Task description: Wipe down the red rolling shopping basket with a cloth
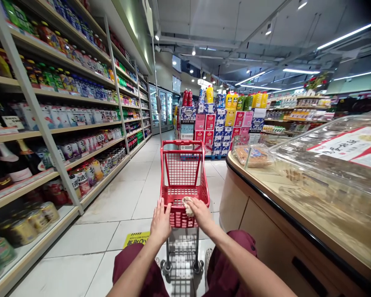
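A small red shopping cart (184,219) with a grid basket stands right in front of me in the aisle, on grey legs with small wheels. At the basket's near left corner lies my left hand (160,221), its fingers stretched forward along the rim and holding nothing. My right hand (200,213) is closed on a crumpled pale cloth (188,206), which touches the near rim on the right side. The basket looks bare inside. Part of the cloth is hidden under the fingers.
Drink shelves (89,156) line the left side. A counter (244,196) with clear-lidded food cases (315,173) curves along the right. Stacked drink boxes (209,122) stand beyond the cart. A yellow floor sign (136,239) lies by my left knee.
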